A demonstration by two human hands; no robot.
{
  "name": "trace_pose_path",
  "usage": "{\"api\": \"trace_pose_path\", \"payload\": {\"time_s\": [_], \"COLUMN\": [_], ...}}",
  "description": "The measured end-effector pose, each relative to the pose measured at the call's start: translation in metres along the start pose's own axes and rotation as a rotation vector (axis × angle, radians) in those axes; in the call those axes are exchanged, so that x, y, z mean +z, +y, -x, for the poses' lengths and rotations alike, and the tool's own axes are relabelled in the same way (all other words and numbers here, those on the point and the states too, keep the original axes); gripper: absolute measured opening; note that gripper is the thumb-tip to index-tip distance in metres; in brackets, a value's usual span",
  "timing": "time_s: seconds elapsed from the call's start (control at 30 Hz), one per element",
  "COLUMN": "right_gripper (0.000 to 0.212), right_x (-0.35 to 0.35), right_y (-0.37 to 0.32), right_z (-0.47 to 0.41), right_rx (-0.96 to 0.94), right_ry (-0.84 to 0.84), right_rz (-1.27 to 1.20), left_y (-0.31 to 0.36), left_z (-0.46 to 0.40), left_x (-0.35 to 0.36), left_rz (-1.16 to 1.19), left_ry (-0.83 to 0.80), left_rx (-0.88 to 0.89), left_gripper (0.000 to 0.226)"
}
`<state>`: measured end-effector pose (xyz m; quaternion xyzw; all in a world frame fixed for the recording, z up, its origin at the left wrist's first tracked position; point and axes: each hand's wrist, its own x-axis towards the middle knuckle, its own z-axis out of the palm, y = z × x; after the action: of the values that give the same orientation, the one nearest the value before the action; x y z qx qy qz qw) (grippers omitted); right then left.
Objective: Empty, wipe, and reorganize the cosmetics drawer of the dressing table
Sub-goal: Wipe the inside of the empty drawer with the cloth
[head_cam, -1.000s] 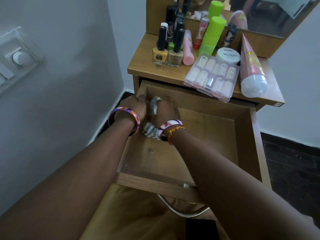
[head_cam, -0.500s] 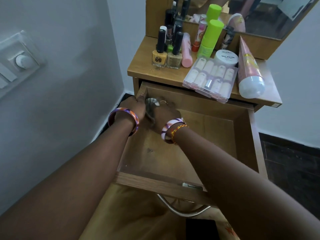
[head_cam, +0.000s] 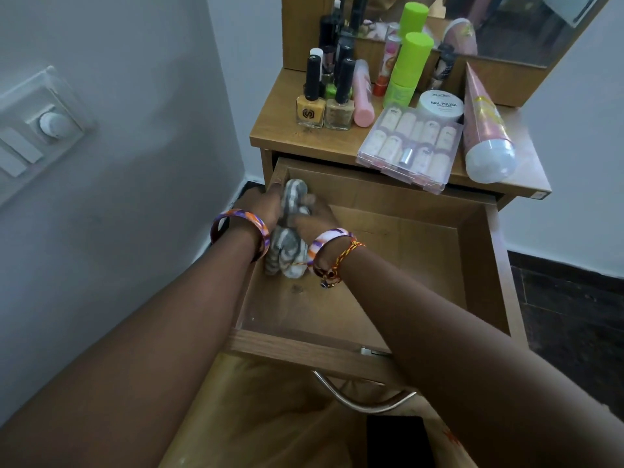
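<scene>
- The striped grey cloth [head_cam: 287, 244] sat in the pulled-out drawer's [head_cam: 398, 265] far left corner; half a second before I saw only a small bunch, now its folds trailed down between both wrists.
- My right hand [head_cam: 312, 219] and left hand [head_cam: 261, 207] held it together, fingers curled around it.
- Nail-polish bottles [head_cam: 309, 106] and the clear nail case [head_cam: 410, 146] stayed on the counter [head_cam: 270, 136].

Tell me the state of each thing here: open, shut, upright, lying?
Drawer: pulled open, emptied.
Striped cloth: bunched, gripped by both hands in the drawer's back left corner.
Left hand: holding the cloth.
Right hand: holding the cloth.
Nail polish bottles: upright, capped.
Pink tube: lying down.
Press-on nail box: closed, flat.
</scene>
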<state>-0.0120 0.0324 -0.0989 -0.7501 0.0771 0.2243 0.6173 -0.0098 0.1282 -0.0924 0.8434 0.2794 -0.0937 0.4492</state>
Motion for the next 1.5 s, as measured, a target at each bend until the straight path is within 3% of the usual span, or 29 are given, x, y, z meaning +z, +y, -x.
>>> {"api": "trace_pose_path", "payload": {"time_s": [0.1, 0.23, 0.27, 0.4, 0.5, 0.63, 0.73, 0.8, 0.87, 1.0, 1.13, 1.2, 1.3, 1.4, 1.5], "right_gripper": [0.04, 0.045, 0.045, 0.02, 0.019, 0.025, 0.01, 0.032, 0.037, 0.033, 0.034, 0.034, 0.042, 0.024, 0.023], "right_x": [-0.006, -0.009, -0.005, -0.014, -0.048, -0.132, -0.158, -0.154, -0.135, -0.073, -0.045, -0.056, -0.104, -0.149, -0.165], "right_y": [0.006, 0.026, 0.037, 0.025, 0.002, 0.034, 0.039, 0.034, 0.022, 0.015, 0.008, 0.012, 0.021, 0.033, 0.058], "right_z": [0.004, 0.02, 0.015, 0.037, 0.07, 0.064, 0.078, 0.095, 0.104, 0.104, 0.099, 0.095, 0.089, 0.084, 0.067], "right_rx": [-0.068, -0.009, -0.011, -0.103, -0.006, 0.275, 0.274, 0.223, 0.143, -0.065, -0.062, -0.01, 0.133, 0.328, 0.238], "right_ry": [-0.168, -0.555, -0.588, -0.556, -0.544, -0.474, -0.368, -0.318, -0.296, -0.399, -0.423, -0.44, -0.436, -0.369, -0.266], "right_rz": [0.39, 1.144, 1.264, 1.534, 1.521, 1.847, 1.802, 1.705, 1.578, 1.327, 1.101, 1.131, 1.415, 1.602, 1.586], "left_y": [0.003, 0.004, 0.005, 0.011, 0.01, 0.01, 0.008, 0.003, 0.0, 0.004, 0.006, 0.006, 0.006, 0.006, 0.005], "left_z": [0.003, 0.005, 0.008, 0.021, 0.025, 0.032, 0.035, 0.035, 0.038, 0.047, 0.048, 0.046, 0.044, 0.044, 0.044], "left_x": [0.0, 0.001, 0.002, 0.005, 0.007, 0.011, 0.013, 0.014, 0.015, 0.015, 0.013, 0.011, 0.01, 0.012, 0.013], "left_rz": [0.003, -0.074, -0.096, -0.25, -0.395, -0.544, -0.555, -0.531, -0.525, -0.606, -0.615, -0.615, -0.597, -0.607, -0.614], "left_ry": [0.004, 0.064, 0.082, 0.199, 0.235, 0.224, 0.195, 0.148, 0.139, 0.186, 0.201, 0.195, 0.186, 0.187, 0.198], "left_rx": [0.01, -0.002, 0.01, 0.168, 0.252, 0.266, 0.23, 0.156, 0.13, 0.207, 0.218, 0.221, 0.226, 0.224, 0.23], "left_gripper": [0.062, 0.072, 0.068, 0.044, 0.037, 0.036, 0.039, 0.04, 0.041, 0.047, 0.044, 0.041, 0.041, 0.046, 0.044]}}
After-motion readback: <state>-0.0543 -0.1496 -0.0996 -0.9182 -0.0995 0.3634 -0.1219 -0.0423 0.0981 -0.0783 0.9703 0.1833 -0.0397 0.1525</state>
